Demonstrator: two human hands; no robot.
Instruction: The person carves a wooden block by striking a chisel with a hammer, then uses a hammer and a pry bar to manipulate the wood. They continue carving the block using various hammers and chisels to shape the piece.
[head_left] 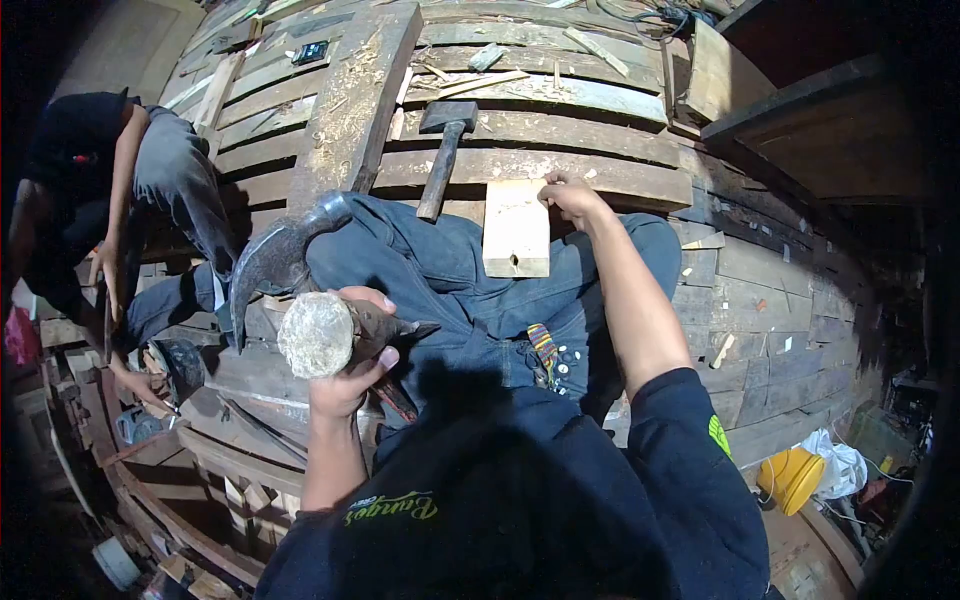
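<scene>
A pale wooden block (516, 225) with a small dark hole in its near end rests across my lap. The fingers of my right hand (572, 197) are curled on its far right edge. Lower left, my left hand (352, 375) is wrapped around a thick tool (316, 335) with a round, whitish end face; a dark pointed part sticks out to its right. What kind of tool it is, I cannot tell. Just beyond this hand, a curved metal adze head (275, 258) lies near my left knee. A hammer (445, 150) with a wooden handle lies in front of my legs.
A thick beam (355, 95) covered with shavings lies on the slatted wood floor. Offcuts (600, 50) are scattered beyond. Another person (100, 200) sits at the left, hands low. A wooden frame (160, 500) stands lower left; a yellow object (790, 478) lies lower right.
</scene>
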